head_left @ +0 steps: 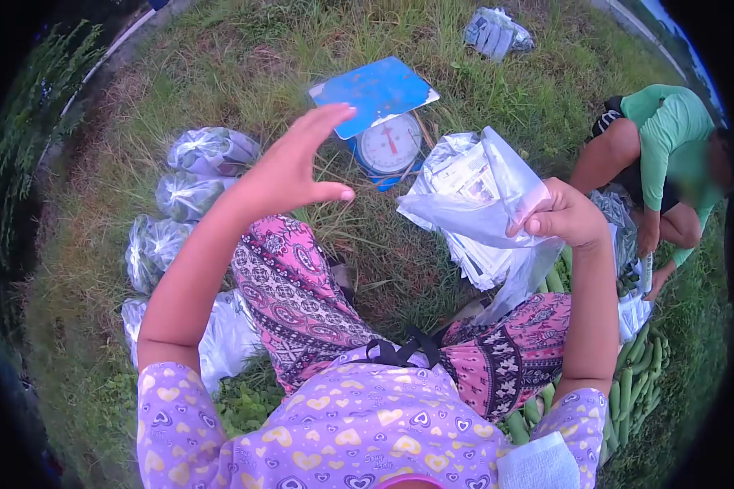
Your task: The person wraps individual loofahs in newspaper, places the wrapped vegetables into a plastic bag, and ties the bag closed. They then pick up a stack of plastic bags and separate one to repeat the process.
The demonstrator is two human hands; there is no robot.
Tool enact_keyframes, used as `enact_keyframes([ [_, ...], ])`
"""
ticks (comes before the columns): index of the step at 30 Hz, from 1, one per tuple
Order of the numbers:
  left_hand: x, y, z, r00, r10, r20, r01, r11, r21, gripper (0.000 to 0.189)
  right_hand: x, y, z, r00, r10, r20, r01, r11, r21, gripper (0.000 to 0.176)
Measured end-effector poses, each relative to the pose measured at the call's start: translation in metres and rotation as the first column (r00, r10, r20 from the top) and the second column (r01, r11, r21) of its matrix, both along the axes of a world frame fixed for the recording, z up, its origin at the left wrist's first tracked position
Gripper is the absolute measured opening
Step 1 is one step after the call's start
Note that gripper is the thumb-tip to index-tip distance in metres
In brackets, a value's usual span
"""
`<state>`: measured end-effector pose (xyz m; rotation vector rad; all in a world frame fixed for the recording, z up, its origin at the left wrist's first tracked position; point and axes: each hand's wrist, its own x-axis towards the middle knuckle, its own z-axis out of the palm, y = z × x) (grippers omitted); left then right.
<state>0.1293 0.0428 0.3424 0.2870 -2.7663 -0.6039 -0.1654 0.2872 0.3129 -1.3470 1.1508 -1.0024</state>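
My right hand pinches the edge of a clear plastic bag, which hangs spread to the left over a stack of printed papers. Raised on the other side, my left hand has its thumb and fingers apart and holds nothing. Just beyond that hand stands a dial scale with a blue flat top. The scale rests on the grass between and beyond my knees.
Several filled plastic bags line the grass at left, with pale plastic nearer me. At right, long green vegetables lie piled near a crouching person in a green top. Another bundle lies at the far side.
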Motion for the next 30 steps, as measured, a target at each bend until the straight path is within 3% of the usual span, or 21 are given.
enact_keyframes([
  [2, -0.063, 0.019, -0.014, 0.972, -0.219, -0.083, 0.225, 0.971, 0.080, 0.103, 0.002, 0.007, 0.009, 0.998, 0.020, 0.057, -0.016, 0.996, -0.084, 0.028],
  [5, -0.135, 0.043, -0.041, 0.902, -0.413, -0.125, 0.429, 0.833, 0.348, 0.103, -0.005, 0.024, 0.021, 0.985, -0.134, 0.108, 0.139, 0.990, -0.037, 0.029],
  [8, -0.172, 0.059, -0.058, 0.827, -0.527, -0.193, 0.478, 0.482, 0.734, 0.103, -0.028, 0.039, 0.003, 0.947, -0.281, 0.154, 0.291, 0.956, -0.048, 0.030],
  [9, -0.169, 0.063, -0.052, 0.846, -0.511, -0.155, 0.420, 0.456, 0.785, 0.080, -0.034, 0.041, -0.005, 0.929, -0.325, 0.177, 0.338, 0.940, -0.047, 0.030],
  [12, -0.174, 0.061, -0.069, 0.858, -0.503, -0.105, 0.332, 0.386, 0.861, 0.046, -0.045, 0.044, -0.029, 0.856, -0.474, 0.206, 0.498, 0.862, -0.090, 0.031],
  [13, -0.170, 0.066, -0.075, 0.910, -0.389, -0.146, 0.290, 0.343, 0.894, 0.025, -0.052, 0.043, -0.037, 0.861, -0.447, 0.244, 0.470, 0.881, -0.044, 0.029],
  [16, -0.163, 0.054, -0.085, 0.925, -0.374, -0.068, 0.194, 0.311, 0.930, 0.026, -0.064, 0.038, -0.037, 0.898, -0.367, 0.241, 0.356, 0.930, 0.087, 0.026],
  [30, -0.151, 0.050, -0.129, 0.982, -0.189, 0.005, 0.036, 0.211, 0.977, 0.019, -0.082, 0.035, -0.052, 0.880, -0.443, 0.171, 0.449, 0.894, 0.003, 0.025],
])
